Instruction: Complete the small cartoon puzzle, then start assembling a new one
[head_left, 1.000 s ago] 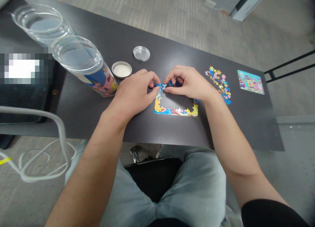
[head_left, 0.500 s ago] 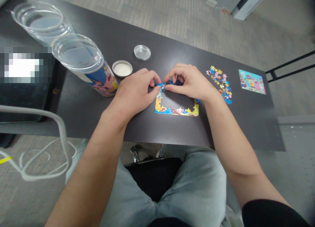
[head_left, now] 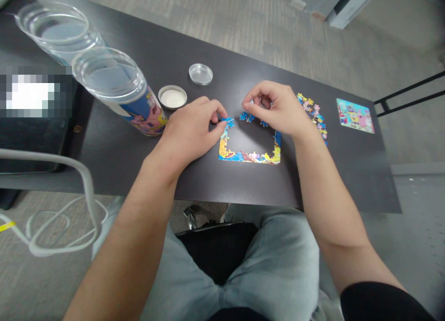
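Note:
A jigsaw puzzle frame [head_left: 248, 158] of joined edge pieces lies on the dark table, its middle showing bare tabletop. My left hand [head_left: 191, 131] rests at its upper left corner, thumb and forefinger closed at the edge of a blue corner piece [head_left: 229, 122]. My right hand [head_left: 278, 107] is raised above the frame's upper right, thumb and fingertips drawn together; whether a piece is between them is hidden. Below those fingertips lie loose blue puzzle pieces [head_left: 246, 117], apart from the corner piece. My right hand partly covers the frame's right side.
A heap of loose puzzle pieces [head_left: 316, 119] lies right of my right hand, with a picture card [head_left: 355, 115] beyond. Two clear cans, one with a printed wrap [head_left: 148, 112], stand at left near two round lids [head_left: 200, 74]. A pale cable [head_left: 88, 186] loops at lower left.
My right hand has lifted away from the corner piece, moving up and to the right, uncovering blue pieces. My left hand stays at the corner.

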{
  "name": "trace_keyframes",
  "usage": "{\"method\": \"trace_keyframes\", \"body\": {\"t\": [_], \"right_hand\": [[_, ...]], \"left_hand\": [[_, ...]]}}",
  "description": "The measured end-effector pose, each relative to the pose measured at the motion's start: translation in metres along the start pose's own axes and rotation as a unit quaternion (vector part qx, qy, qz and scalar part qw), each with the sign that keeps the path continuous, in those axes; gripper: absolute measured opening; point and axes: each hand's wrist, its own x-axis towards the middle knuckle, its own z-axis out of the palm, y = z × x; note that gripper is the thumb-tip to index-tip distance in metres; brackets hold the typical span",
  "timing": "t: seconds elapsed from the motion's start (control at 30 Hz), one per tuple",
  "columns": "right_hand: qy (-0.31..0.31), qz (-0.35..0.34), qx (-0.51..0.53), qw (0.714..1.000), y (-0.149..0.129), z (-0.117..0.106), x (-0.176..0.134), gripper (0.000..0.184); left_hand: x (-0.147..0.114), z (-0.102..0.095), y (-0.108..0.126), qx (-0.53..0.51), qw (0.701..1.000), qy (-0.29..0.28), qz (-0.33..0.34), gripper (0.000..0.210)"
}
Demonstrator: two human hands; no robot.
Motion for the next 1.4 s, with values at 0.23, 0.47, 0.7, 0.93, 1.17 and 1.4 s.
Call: {"method": "trace_keyframes", "body": {"t": [0.23,0.47,0.7,0.93,1.17,1.4], "right_hand": [[0.033,0.031,-0.007,0.999,0.022,-0.014,-0.001,0.024],[-0.017,0.012,0.017,1.000,0.021,-0.018,-0.002,0.026],[-0.069,0.031,0.058,0.995,0.015,-0.018,-0.001,0.034],[-0.059,-0.021,0.068,0.996,0.024,-0.005,0.000,0.023],[0.049,0.024,0.011,0.998,0.037,-0.022,0.000,0.029],[-0.036,0.064,0.033,0.997,0.027,-0.022,-0.004,0.038]], "left_hand": [[0.000,-0.002,0.002,-0.003,1.000,-0.003,-0.006,0.012],[0.000,-0.003,0.002,-0.010,1.000,-0.004,-0.006,0.012],[0.000,-0.001,0.001,-0.002,1.000,0.000,0.001,0.013],[0.000,0.000,0.000,-0.012,1.000,0.002,-0.003,0.012],[0.001,0.002,-0.001,0.001,1.000,0.010,0.001,0.010],[-0.001,0.002,-0.004,-0.010,1.000,0.012,0.006,0.010]]}}
